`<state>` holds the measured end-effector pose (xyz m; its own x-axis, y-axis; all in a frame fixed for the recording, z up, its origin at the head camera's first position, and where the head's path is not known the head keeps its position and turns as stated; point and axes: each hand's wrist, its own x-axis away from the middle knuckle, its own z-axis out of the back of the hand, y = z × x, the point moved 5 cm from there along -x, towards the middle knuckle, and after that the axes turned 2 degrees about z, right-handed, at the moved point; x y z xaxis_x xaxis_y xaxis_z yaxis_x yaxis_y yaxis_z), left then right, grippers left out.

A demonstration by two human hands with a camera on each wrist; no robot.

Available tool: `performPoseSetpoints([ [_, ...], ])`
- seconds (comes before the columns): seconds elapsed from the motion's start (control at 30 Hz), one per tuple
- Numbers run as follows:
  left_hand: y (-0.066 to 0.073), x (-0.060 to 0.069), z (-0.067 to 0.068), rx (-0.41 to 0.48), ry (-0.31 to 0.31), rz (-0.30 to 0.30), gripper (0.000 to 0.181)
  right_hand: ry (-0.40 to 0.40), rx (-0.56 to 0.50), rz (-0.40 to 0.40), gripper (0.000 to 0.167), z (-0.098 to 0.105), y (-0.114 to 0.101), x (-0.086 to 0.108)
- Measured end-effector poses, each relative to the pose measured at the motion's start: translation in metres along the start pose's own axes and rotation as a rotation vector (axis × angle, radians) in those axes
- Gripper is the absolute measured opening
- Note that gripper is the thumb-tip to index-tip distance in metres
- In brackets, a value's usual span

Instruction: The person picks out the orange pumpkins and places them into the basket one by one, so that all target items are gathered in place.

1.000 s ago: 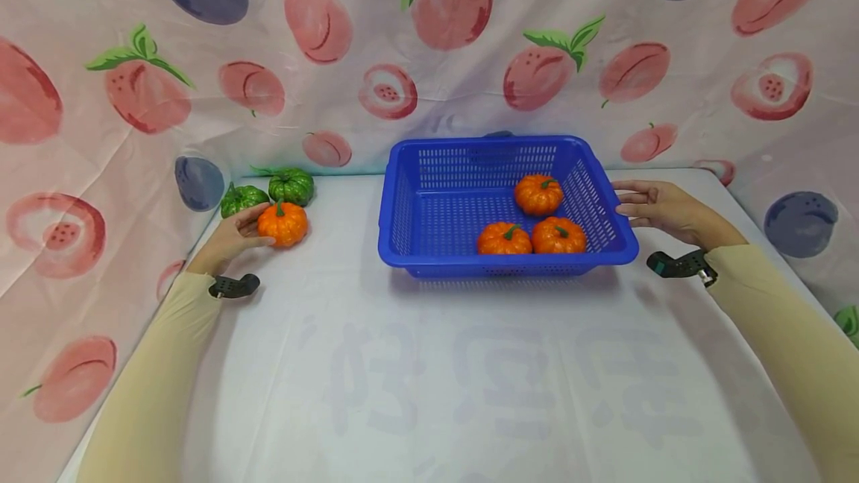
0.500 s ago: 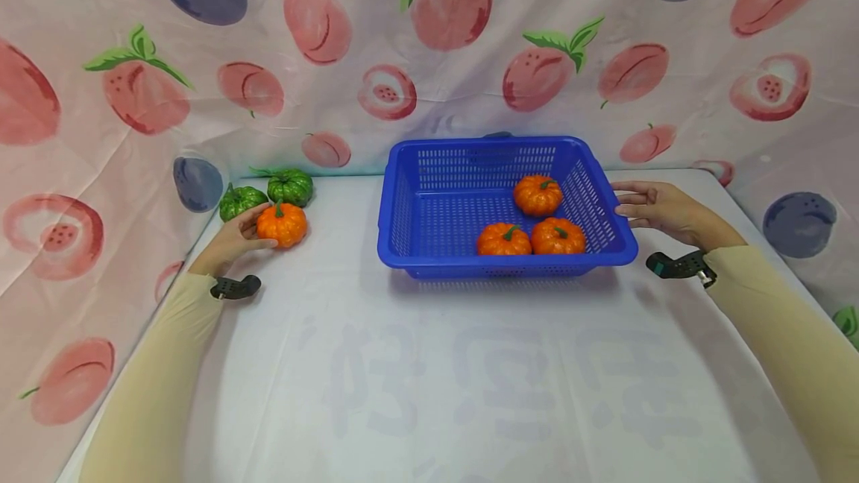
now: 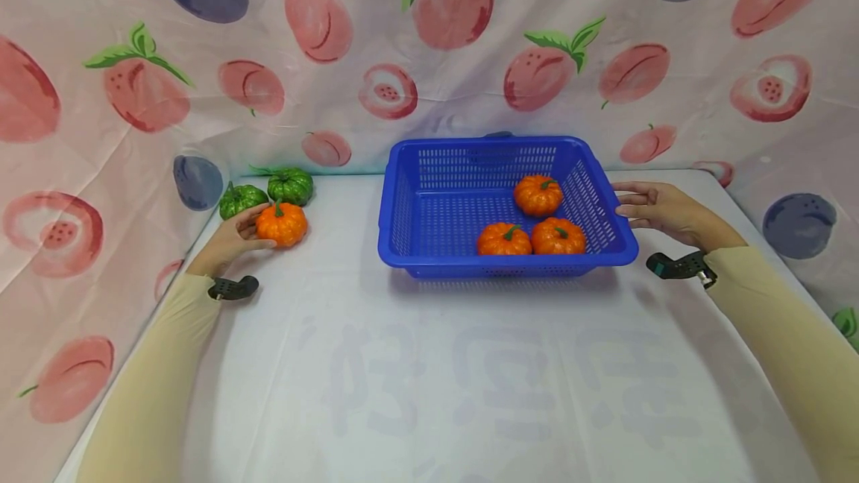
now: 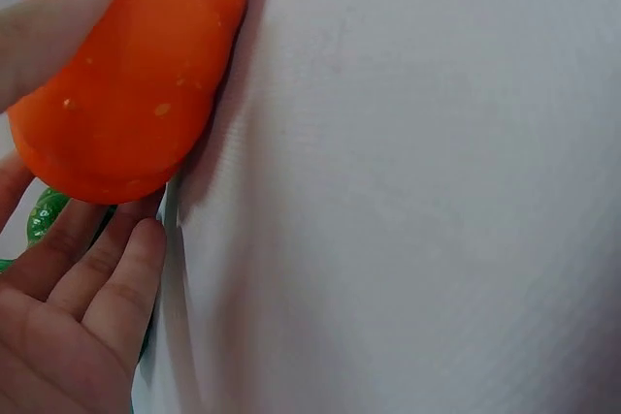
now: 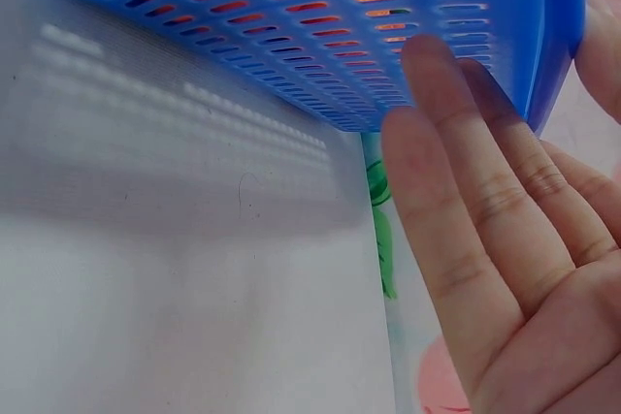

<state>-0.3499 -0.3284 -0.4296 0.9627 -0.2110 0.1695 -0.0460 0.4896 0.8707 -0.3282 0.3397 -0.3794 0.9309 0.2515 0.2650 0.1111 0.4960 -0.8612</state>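
My left hand (image 3: 229, 244) holds a small orange pumpkin (image 3: 282, 224) at the left of the table, gripping its left side. In the left wrist view the thumb (image 4: 68, 21) lies on one side of the pumpkin and the other fingers are at its far side. Two green pumpkins, one nearer (image 3: 240, 201) and one farther back (image 3: 291, 185), sit just behind. My right hand (image 3: 671, 210) is at the right side of a blue plastic basket (image 3: 507, 260). Its fingers (image 5: 495, 186) stretch out under the rim, against or very near the slotted wall.
Three orange pumpkins, one at the back (image 3: 538, 195) and two in front (image 3: 559, 235), lie in the right half of the basket. The white tablecloth (image 3: 429, 379) covers the table. A fruit-printed curtain (image 3: 463, 95) closes off the back and sides.
Almost nothing differs. Both hands, the pumpkins and the basket keep their places; only slight shifts of the head camera show.
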Motion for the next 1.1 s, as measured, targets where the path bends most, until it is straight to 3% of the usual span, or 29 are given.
performPoseSetpoints([
  [0.47,0.0008,0.0032,-0.0003,-0.047,0.014,0.041,0.083,0.000,0.008,0.005,0.073,-0.0013,-0.0023,0.0020],
  [1.1,-0.0025,-0.0007,-0.0025,-0.091,0.031,0.020,0.085,-0.017,-0.010,0.005,0.072,-0.0020,-0.0032,0.0018],
])
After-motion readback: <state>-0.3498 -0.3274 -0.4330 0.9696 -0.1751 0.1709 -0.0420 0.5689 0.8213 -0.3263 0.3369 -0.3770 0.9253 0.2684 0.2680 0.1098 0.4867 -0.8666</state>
